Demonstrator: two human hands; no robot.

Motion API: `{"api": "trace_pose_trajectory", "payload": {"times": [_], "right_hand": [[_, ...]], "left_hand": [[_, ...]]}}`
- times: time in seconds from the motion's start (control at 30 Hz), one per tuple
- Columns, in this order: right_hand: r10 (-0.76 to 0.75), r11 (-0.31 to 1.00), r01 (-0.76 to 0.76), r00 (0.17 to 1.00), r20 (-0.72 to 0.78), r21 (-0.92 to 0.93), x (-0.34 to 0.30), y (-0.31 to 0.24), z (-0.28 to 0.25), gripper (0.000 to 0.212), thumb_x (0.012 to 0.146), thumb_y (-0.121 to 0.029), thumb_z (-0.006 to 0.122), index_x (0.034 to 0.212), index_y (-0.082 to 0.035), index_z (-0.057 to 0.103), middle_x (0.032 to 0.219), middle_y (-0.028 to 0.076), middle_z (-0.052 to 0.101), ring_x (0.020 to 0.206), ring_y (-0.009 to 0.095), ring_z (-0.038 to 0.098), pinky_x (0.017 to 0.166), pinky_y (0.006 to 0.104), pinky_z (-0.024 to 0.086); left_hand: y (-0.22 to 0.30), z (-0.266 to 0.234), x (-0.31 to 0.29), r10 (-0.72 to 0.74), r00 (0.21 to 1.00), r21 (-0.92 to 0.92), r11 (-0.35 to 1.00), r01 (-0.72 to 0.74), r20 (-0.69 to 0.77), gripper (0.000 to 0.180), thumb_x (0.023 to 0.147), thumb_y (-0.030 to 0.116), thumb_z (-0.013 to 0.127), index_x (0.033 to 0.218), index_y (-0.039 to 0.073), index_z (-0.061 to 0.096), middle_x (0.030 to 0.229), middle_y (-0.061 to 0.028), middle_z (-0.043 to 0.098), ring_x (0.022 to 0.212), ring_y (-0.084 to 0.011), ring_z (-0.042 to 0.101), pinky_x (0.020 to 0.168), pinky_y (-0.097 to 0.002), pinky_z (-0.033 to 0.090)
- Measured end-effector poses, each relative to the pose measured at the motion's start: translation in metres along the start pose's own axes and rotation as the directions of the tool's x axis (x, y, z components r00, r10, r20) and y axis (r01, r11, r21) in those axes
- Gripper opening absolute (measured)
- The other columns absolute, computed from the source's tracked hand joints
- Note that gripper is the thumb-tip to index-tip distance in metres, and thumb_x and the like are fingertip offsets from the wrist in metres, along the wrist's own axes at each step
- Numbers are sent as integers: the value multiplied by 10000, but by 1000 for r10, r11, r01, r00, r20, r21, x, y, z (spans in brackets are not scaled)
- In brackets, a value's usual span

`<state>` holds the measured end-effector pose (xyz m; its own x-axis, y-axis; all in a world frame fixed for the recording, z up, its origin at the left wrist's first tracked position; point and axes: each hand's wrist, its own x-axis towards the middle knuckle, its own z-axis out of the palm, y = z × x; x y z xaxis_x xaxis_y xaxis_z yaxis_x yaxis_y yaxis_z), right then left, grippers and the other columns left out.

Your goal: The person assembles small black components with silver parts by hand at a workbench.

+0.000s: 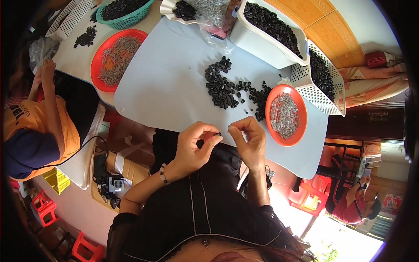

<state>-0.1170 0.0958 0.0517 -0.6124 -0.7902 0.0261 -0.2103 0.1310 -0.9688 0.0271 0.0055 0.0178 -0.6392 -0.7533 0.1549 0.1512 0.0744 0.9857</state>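
Observation:
My left hand (195, 142) is closed in a pinch on a small black plastic part (217, 134), held just off the near edge of the table. Beside it, my right hand (249, 139) has thumb and forefinger pressed together; a tiny pale piece seems to show at the tips, too small to name. The fingertips of both hands are close but apart. Beyond them a loose pile of black plastic parts (220, 85) lies on the light blue table (161, 74). To the right is an orange-red plate (304, 114) of small clear pieces (284, 115).
A white tub (257, 41) and a white perforated basket (321, 94), both full of black parts, stand at the far right. On the left are a red plate (97, 72) of small pieces and a green basket (126, 22). A person in orange (65, 118) sits there.

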Motion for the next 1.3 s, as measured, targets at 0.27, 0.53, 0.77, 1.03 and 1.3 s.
{"api": "trace_pose_trajectory", "payload": {"times": [0.27,0.53,0.77,1.03,1.3], "right_hand": [[-299,781,251,954,11,-572,23,20,12,213,725,-11,775,912,-37,676,864,87,680,856,273,598,746,358,489],[-400,686,264,915,-47,-678,47,13,-8,109,815,-10,695,918,-45,701,868,94,681,840,292,600,776,383,479],[-413,582,270,910,7,-767,59,21,-13,167,756,-30,743,911,-81,702,872,95,654,870,323,585,782,429,477],[-379,622,266,925,14,-736,59,19,-16,95,790,-59,730,850,-44,659,804,95,654,794,319,581,742,418,464],[-140,950,105,985,-102,-295,54,16,-16,94,912,-98,666,888,-9,647,767,58,694,630,93,601,569,246,486]], "left_hand": [[-8,-5,0,-162,987,-218,962,162,19,152,899,45,705,1009,-36,638,882,-31,633,783,-71,578,743,-229,499],[-9,-11,4,-207,978,-272,939,210,38,146,903,50,704,1000,-35,634,887,-33,638,791,-68,592,748,-224,506],[-9,-9,3,-216,976,-163,963,215,13,167,888,115,725,981,-6,657,843,-35,664,748,-66,616,687,-225,517],[-2,-14,-1,-241,969,-132,960,247,58,170,906,111,717,1006,-10,651,894,-31,674,817,-67,639,752,-225,533],[-3,-15,-2,-197,980,-150,969,198,27,201,907,159,714,989,-12,649,832,-24,658,739,-66,597,687,-235,512]]}}
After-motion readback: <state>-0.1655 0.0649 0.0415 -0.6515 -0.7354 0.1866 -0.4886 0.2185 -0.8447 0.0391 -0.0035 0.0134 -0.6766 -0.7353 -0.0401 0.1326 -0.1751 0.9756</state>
